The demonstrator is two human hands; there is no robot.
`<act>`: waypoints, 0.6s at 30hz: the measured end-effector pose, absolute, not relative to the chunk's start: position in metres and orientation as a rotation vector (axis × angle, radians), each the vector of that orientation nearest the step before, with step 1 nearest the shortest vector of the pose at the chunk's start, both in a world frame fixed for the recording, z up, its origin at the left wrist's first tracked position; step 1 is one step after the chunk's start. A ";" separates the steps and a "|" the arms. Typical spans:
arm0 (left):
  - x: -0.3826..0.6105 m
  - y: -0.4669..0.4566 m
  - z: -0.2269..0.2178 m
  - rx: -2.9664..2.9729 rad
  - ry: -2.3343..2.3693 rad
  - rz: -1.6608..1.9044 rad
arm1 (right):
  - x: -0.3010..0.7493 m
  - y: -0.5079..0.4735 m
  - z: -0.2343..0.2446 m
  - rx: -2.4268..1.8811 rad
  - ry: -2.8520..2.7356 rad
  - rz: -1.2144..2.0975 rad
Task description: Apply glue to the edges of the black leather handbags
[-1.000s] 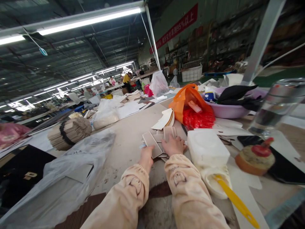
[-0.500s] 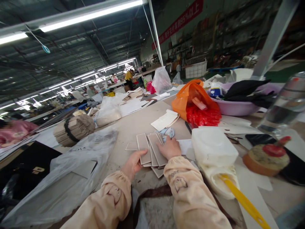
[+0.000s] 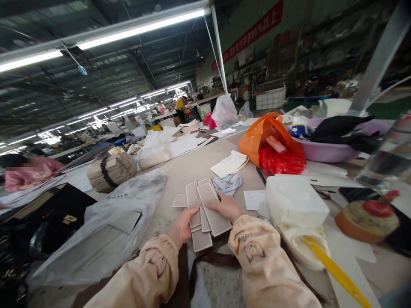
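Several flat, taupe rectangular pieces with pale borders [image 3: 213,210] lie overlapped and fanned out between my hands. At their left edge, my left hand [image 3: 182,223] is closed with its thumb on top of a piece. My right hand [image 3: 227,208] is closed on the uppermost slanted piece, thumb on its face and fingers partly hidden beneath. One piece sticks out below the fan, and a small one [image 3: 180,200] pokes out at the left. Just behind my right hand lies a crumpled light-blue patterned cloth [image 3: 228,183].
A white cut-open jug [image 3: 297,199] with a yellow-handled tool [image 3: 337,271] stands at right. Behind are an orange bag [image 3: 250,141] and a lilac basin [image 3: 324,149]. At left are a clear plastic bag [image 3: 96,248] and a strapped bundle [image 3: 112,171]. A person in pink [image 3: 35,171] sits far left.
The view has shifted, so the scene sits further right and lower. My right hand has drawn back from the cloth, and the top piece is more slanted. A lower piece now sticks out towards me.
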State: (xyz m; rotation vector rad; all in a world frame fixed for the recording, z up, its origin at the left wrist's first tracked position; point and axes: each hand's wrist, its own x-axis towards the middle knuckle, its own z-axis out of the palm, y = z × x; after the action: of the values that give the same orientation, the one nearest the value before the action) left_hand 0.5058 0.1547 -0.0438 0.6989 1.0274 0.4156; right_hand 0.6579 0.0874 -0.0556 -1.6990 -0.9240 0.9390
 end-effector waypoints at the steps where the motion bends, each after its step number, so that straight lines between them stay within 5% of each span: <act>1: 0.499 0.153 -0.040 0.715 0.993 0.450 | 0.652 0.087 -0.056 -1.627 -0.912 0.956; 9: 0.466 0.148 -0.002 0.791 0.649 0.580 | 0.609 0.067 0.002 -1.343 -1.023 0.829; 14: 0.477 0.129 0.010 0.734 0.748 0.602 | 0.601 0.018 0.062 -1.929 -1.351 0.345; 18: 0.486 0.115 -0.006 0.608 1.124 0.660 | 0.591 -0.004 0.055 -2.429 -1.548 0.183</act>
State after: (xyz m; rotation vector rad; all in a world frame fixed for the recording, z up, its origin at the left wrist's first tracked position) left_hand 0.4857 0.1153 -0.0061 0.6076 1.1240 0.6598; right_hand 0.5914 -0.0038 0.0545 -2.4286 -1.5478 0.1832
